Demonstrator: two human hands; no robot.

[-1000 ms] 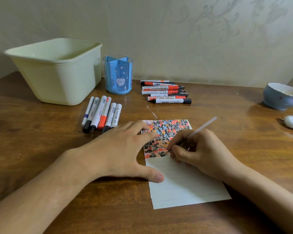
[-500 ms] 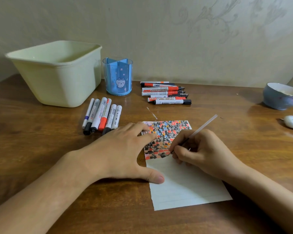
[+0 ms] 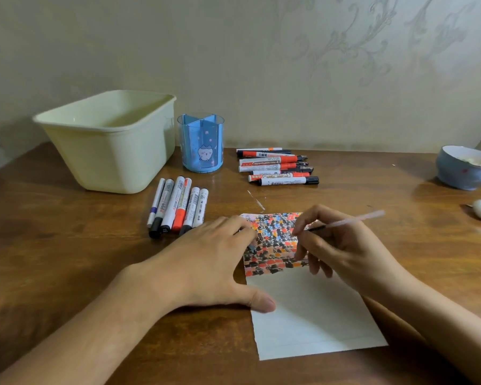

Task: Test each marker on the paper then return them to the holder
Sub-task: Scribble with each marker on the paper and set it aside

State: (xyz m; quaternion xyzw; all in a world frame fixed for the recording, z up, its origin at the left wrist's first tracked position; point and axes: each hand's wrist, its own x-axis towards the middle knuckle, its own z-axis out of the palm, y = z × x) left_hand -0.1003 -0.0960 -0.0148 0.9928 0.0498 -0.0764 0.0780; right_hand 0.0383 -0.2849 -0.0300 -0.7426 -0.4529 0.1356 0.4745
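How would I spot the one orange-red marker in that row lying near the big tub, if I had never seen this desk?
Start at the cream tub at the back left of the table. Just in front of its right corner, below the blue holder, six markers lie side by side. The orange-red marker is fourth from the left: the only one with a bright orange-red end, while its neighbours are white with dark caps.

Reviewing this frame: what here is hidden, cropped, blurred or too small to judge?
- Pen in the right hand, head view: motion-blurred; its tip and ink colour are unclear.
- Left hand: its fingertips cover part of the paper, and a small grey thing beneath them cannot be identified.
- Bowl: cut off by the right edge.
- Holder: its compartments' contents are unclear.
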